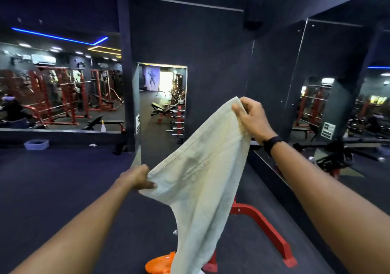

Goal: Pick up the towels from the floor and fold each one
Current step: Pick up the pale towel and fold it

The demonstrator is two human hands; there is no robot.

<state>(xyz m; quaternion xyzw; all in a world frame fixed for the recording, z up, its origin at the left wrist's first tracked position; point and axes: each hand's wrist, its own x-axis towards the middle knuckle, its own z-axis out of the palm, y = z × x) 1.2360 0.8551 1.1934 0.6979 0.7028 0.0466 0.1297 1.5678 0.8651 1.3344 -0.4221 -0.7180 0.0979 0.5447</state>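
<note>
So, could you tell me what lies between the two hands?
In the head view, only the towel, stretched taut from left hand to right hand.

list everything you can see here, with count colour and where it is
towel: 1, pale cream, held up in the air at centre, lower end hanging
bench frame: 1, red, on the floor behind the towel
orange object: 1, on the floor at bottom centre
tub: 1, pale blue, on the floor at left by the mirror
spray bottle: 1, white, at left by the mirror
wristband: 1, black, on right wrist
left hand: grips the towel's lower corner
right hand: pinches the towel's upper corner
</note>
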